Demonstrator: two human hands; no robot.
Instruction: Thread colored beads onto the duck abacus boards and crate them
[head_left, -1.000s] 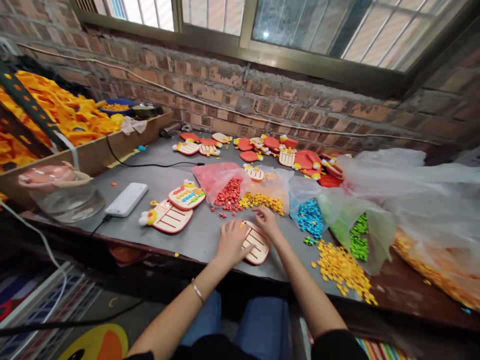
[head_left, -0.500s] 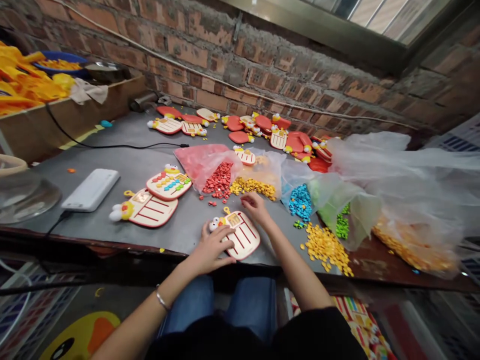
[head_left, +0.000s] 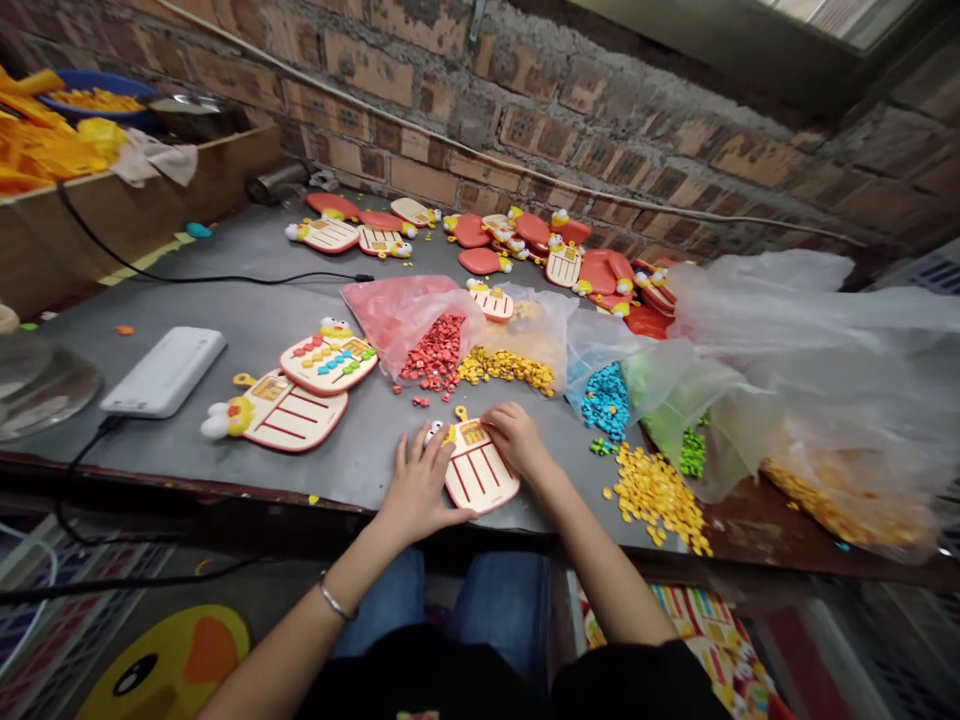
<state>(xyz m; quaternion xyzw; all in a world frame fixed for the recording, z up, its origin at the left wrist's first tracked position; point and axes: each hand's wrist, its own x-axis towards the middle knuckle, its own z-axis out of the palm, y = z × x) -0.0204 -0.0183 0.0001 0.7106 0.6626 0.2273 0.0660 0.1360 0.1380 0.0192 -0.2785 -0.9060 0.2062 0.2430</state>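
Observation:
A cream toy board (head_left: 480,482) with red slots, a red rim and a duck head lies flat at the table's front edge. My left hand (head_left: 420,478) grips its left side, fingers over the duck head and thumb along the lower edge. At the upper right corner of this board, my right hand (head_left: 517,440) has its fingers pinched together. Whatever is between those fingertips is too small or hidden to make out. Beyond the hands lie small red pieces (head_left: 435,350) and yellow pieces (head_left: 506,368), spilling from plastic bags.
To the left, a board with coloured pieces (head_left: 330,358) overlaps a bare-slotted board (head_left: 289,415). A white power bank (head_left: 165,372) lies farther left. Blue pieces (head_left: 606,400), green pieces (head_left: 694,450) and loose yellow pieces (head_left: 660,500) are on the right. More boards (head_left: 600,272) line the brick wall.
My right hand has come down from above the board to its upper right corner. My left hand has slid slightly left on the board, uncovering more slots. The camera view has shifted slightly.

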